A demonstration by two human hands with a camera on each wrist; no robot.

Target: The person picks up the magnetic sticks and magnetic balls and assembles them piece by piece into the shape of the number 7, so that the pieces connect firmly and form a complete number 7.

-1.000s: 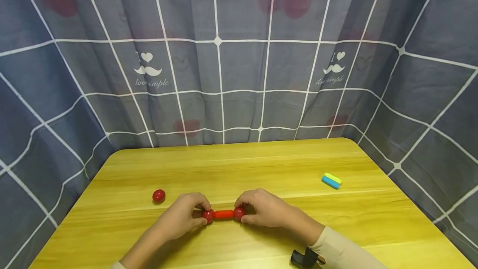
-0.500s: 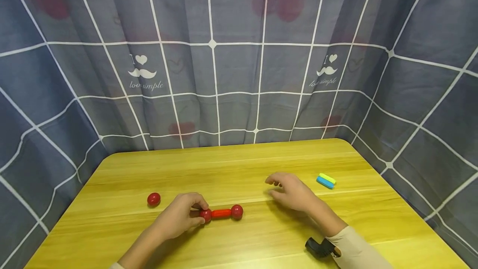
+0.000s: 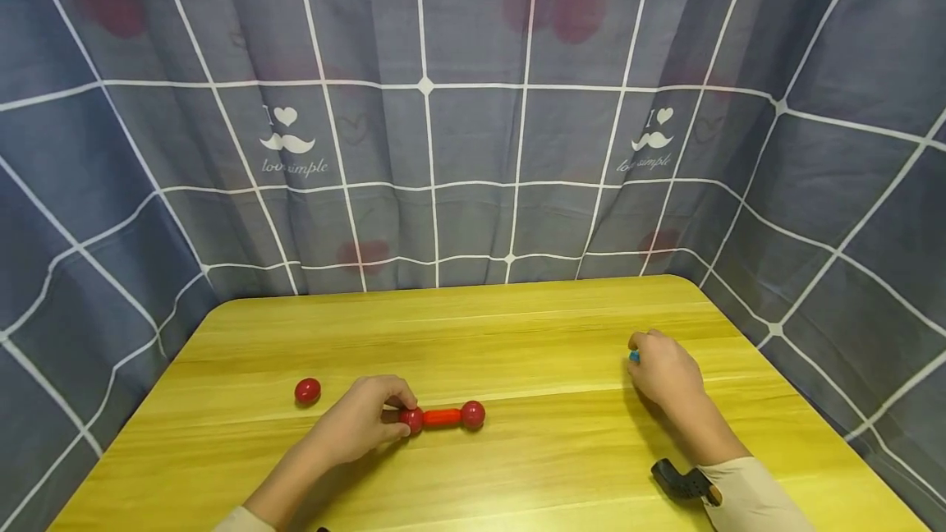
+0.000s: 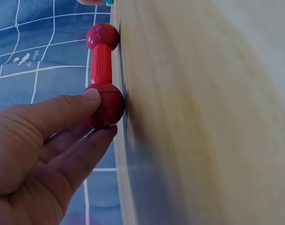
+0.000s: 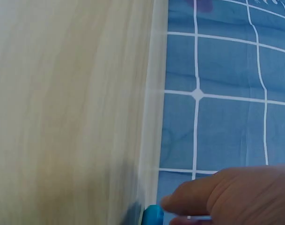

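A red stick (image 3: 442,417) joins two red balls in a dumbbell shape lying on the table. My left hand (image 3: 364,421) pinches the left red ball (image 4: 107,110) between thumb and fingers; the right red ball (image 3: 473,415) sits untouched at the other end. Far to the right, my right hand (image 3: 668,368) has its fingers and thumb around a short blue stick (image 3: 634,356), mostly covered by the hand. One rounded end of that stick shows beside the fingertip in the right wrist view. The yellow-green stick beside it is hidden in the head view.
A loose red ball (image 3: 307,391) lies left of my left hand on the wooden table (image 3: 473,335). A grey-blue checked curtain (image 3: 473,138) hangs along the back and sides. A black wrist mount (image 3: 680,483) is on my right forearm.
My right hand has let go of the right red ball and moved right to the blue and yellow-green sticks. My left hand keeps its pinch on the left ball.
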